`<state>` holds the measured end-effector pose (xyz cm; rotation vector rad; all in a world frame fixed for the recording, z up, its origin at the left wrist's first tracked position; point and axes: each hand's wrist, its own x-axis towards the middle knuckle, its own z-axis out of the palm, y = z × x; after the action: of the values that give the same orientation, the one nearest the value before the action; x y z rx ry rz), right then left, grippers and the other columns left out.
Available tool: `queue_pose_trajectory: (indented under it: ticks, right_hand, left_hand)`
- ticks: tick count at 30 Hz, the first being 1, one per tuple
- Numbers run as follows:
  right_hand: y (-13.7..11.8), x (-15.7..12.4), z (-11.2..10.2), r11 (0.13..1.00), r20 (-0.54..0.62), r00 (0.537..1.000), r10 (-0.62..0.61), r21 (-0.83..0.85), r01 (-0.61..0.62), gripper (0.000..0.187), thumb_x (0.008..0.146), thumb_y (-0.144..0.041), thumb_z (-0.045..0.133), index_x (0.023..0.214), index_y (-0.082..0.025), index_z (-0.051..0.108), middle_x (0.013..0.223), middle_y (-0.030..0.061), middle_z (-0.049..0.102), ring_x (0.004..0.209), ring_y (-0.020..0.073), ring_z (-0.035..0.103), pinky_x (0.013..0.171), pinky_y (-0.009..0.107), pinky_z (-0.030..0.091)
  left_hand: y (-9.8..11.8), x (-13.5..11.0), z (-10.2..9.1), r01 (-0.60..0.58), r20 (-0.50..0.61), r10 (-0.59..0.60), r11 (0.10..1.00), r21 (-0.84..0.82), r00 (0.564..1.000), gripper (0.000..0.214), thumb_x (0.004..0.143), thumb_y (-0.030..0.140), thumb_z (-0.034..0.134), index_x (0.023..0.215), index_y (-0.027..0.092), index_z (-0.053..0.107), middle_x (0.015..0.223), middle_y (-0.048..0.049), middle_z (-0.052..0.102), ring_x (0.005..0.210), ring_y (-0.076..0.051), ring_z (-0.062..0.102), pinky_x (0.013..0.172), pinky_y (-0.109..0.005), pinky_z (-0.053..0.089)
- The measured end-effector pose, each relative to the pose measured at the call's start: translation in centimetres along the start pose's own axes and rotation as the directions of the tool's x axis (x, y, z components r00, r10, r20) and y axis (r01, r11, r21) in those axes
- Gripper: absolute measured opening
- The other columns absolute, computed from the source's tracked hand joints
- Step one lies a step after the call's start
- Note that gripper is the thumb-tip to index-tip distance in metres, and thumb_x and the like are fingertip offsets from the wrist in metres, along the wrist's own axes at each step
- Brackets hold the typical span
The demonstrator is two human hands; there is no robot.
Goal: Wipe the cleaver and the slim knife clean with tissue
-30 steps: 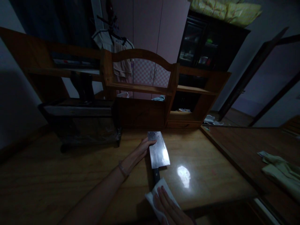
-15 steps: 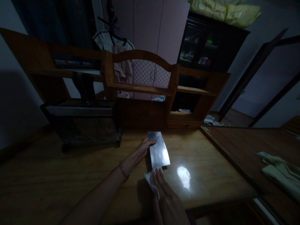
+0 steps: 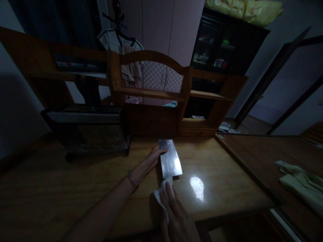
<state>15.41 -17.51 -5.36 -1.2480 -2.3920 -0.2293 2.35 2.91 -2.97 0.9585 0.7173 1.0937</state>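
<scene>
A cleaver with a broad, shiny metal blade [image 3: 171,163] is held just over the wooden desk, its handle end towards me. My left hand [image 3: 155,157] grips the blade's far left edge, thumb on the upper face. My right hand [image 3: 176,211] holds a white cloth or tissue [image 3: 158,195] around the handle end, fingers lying along it. The cloth and fingers hide most of the handle.
The desk top [image 3: 214,161] carries a bright light reflection. A dark heater-like appliance [image 3: 85,134] stands at the left. Behind is a wooden shelf unit [image 3: 151,94]. Yellowish cloth [image 3: 300,181] lies on the lower surface at the right.
My right hand and the cloth have slid slightly down along the handle towards me, baring a bit of pale handle beside the blade. The left hand keeps its grip.
</scene>
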Motion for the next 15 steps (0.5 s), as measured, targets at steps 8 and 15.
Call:
queue_pose_trajectory:
  ticks: [8, 15]
  right_hand:
    - [-0.2, -2.7, 1.4, 0.973, -0.162, 0.986, -0.049, -0.231, 0.011, 0.048, 0.087, -0.007, 0.039, 0.134, -0.008, 0.051, 0.137, 0.0147, 0.053, 0.130, 0.0286, 0.044, 0.097, 0.033, 0.052]
    - [-0.8, -4.0, 1.6, 0.966, -0.206, 0.977, -0.055, -0.259, -0.001, 0.043, 0.090, -0.007, 0.035, 0.127, -0.010, 0.057, 0.131, 0.0131, 0.059, 0.128, 0.0279, 0.046, 0.096, 0.034, 0.053]
  left_hand:
    - [-0.4, 0.4, -0.3, 0.011, 0.006, -0.011, 1.000, -0.016, 1.000, 0.036, 0.064, 0.019, 0.074, 0.098, 0.013, 0.066, 0.102, -0.0091, 0.068, 0.089, -0.021, 0.061, 0.082, -0.032, 0.045]
    - [-0.5, 0.4, -0.3, 0.015, 0.014, -0.015, 1.000, -0.008, 1.000, 0.037, 0.065, 0.020, 0.074, 0.100, 0.012, 0.066, 0.102, -0.0097, 0.068, 0.083, -0.019, 0.061, 0.078, -0.030, 0.045]
